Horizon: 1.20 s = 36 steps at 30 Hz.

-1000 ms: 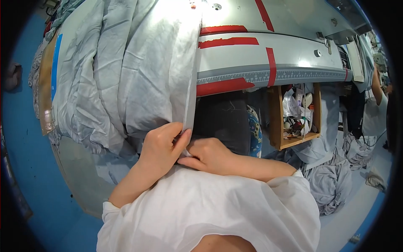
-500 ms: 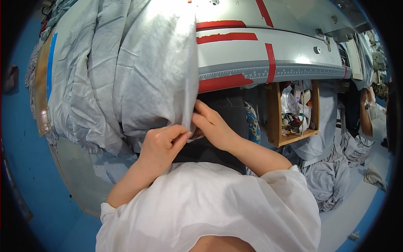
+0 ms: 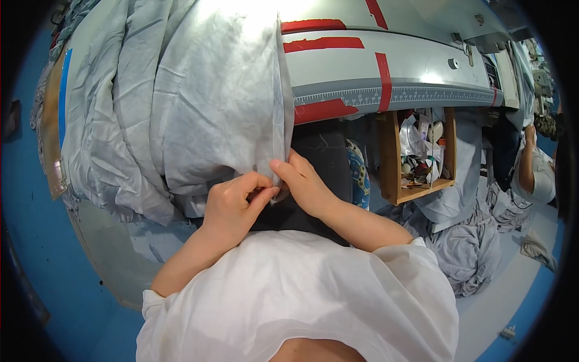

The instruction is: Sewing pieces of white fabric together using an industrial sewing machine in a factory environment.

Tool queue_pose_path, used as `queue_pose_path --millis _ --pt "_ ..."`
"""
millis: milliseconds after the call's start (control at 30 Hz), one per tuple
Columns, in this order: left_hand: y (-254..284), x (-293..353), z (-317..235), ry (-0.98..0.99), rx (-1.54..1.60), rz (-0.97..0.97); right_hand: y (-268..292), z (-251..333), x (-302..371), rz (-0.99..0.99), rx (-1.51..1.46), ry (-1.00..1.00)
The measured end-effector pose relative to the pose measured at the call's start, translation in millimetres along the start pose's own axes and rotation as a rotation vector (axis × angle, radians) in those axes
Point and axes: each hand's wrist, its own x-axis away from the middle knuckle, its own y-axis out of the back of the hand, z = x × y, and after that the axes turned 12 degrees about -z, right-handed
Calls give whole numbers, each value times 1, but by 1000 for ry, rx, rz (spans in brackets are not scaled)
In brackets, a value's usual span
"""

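Note:
A large piece of light grey fabric [image 3: 211, 90] lies in folds over the table and hangs past its front edge toward me. My left hand [image 3: 236, 199] pinches its near right corner between thumb and fingers. Just to the right, my right hand [image 3: 301, 184] is closed on the same fabric edge, thumb on top and the other fingers partly hidden beneath. Between the hands and up the right side, the edge shows a narrow folded strip like a hem.
The white sewing-machine bed [image 3: 338, 69] carries red tape strips and a measuring scale [image 3: 434, 95] along its front. Below it hangs an open wooden drawer [image 3: 391, 157] of small items. Fabric heaps [image 3: 467, 253] lie on the floor at right, near another person's arm [image 3: 526, 166].
The folded strip along the fabric's right edge now shows more plainly. My right thumb has shifted onto it, while my left hand keeps its pinch. The view has moved slightly.

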Motion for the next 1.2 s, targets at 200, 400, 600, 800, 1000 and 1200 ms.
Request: queue_pose_path --millis 200,400,600,800,1000,1200 --pt "1 12 7 222 606 -132 20 -33 -1 76 -44 -167" --pt "9 7 -4 170 480 -296 15 -32 25 204 94 -154" --pt "-8 -10 -10 34 89 -123 11 -11 29 291 104 -125" --pt "-10 -5 7 232 275 -73 8 10 9 -32 -224 -160" --pt "-12 1 5 115 241 -179 11 -10 -9 10 18 -60" --pt "16 9 -16 181 802 -597 21 -40 5 176 253 14"
